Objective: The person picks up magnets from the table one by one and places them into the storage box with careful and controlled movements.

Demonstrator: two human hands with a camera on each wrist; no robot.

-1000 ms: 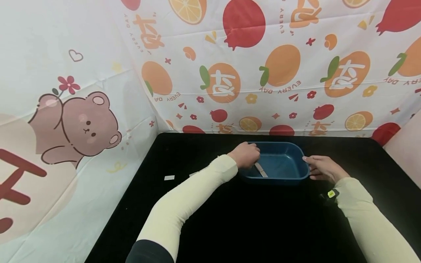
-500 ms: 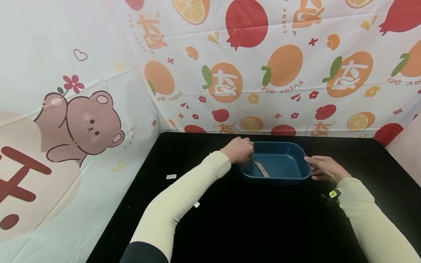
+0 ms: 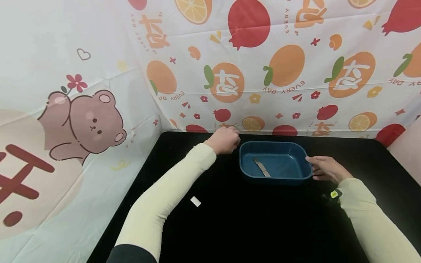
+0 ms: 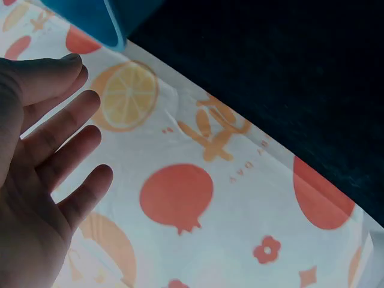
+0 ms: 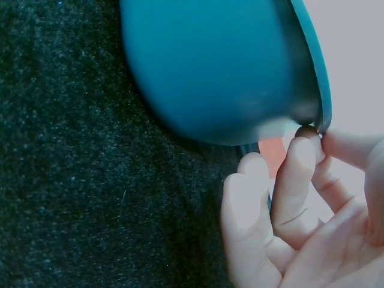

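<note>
One blue tub (image 3: pixel 275 162) sits toward the back of the black surface (image 3: pixel 250 223), with one grey strip (image 3: pixel 261 167) lying inside it. The right hand (image 3: pixel 323 168) has a grip on the tub's right rim, thumb and fingertips pinching the edge. The left hand (image 3: pixel 225 140) hovers just left of the tub, grip released, fingers straight and empty; one white scrap (image 3: pixel 195 201) lies nearer the person.

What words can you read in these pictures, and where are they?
"EVERY DAY": printed upside down beside the orange fruits on the fruit-print cloth behind the table, for example at.
White character on the orange fruits: upside down, not readable.
Small print on the cloth in the left wrist view: too blurred to read.
Blue tub, metal strip, white scrap: no writing.
</note>
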